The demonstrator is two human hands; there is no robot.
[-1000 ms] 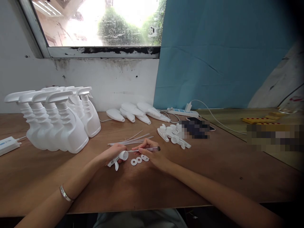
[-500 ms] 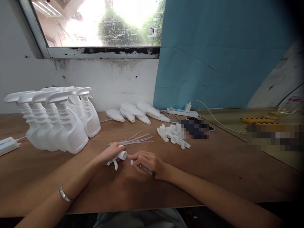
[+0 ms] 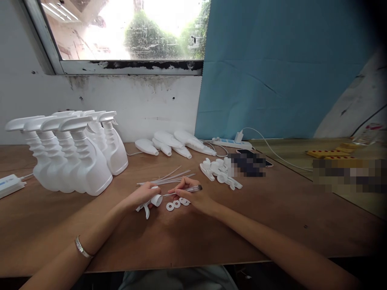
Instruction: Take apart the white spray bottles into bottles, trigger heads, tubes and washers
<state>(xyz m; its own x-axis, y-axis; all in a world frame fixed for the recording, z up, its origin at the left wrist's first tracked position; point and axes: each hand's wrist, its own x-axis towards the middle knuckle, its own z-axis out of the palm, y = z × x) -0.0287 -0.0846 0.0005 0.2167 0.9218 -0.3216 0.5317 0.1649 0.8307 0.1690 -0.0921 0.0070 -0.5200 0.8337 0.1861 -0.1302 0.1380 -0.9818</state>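
Observation:
My left hand [image 3: 145,194] is closed around a white trigger spray head [image 3: 156,200], its round collar facing right and its trigger hanging below. Between the fingers of my right hand [image 3: 193,198] is a thin screwdriver-like tool [image 3: 197,188] with a clear, dark-ended handle. The slim shaft points left, its tip at the collar's opening; whether it reaches inside I cannot tell. Several flat white ring washers [image 3: 177,204] lie on the table under my right hand. Just behind both hands are thin clear dip tubes [image 3: 175,177].
White spray bottles [image 3: 98,171] with heads fitted stand at the left. More white bottles [image 3: 167,139] lie near the wall. A pile of white trigger heads [image 3: 222,171] sits right of centre, beside a phone [image 3: 269,163]. Behind is a power strip [image 3: 231,142] with a charger cable.
My right hand has turned and lifted slightly, so the tool's handle now points up and right. The ring washers have come into view beneath it. My left hand stays nearly still.

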